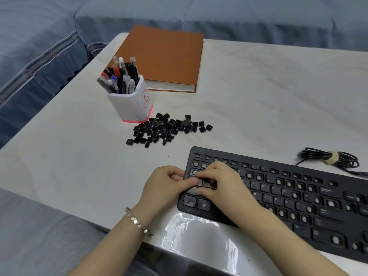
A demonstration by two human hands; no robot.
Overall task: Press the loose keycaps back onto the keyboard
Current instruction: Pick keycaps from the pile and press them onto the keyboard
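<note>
i seem to be seating a cap at the keyboard's (298, 196) left end. my left hand (165, 188) and right hand (221, 182) curl together over it, and i can't tell which grips it. next: press straight down, then fetch from the loose keycaps (169, 128) on the tabletop (79, 166).

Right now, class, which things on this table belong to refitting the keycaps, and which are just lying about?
Part of the job: keyboard; pile of loose keycaps; left hand and right hand, both at the keyboard's left end.
Just lying about: pen pot; brown book; bundled cable.
</note>
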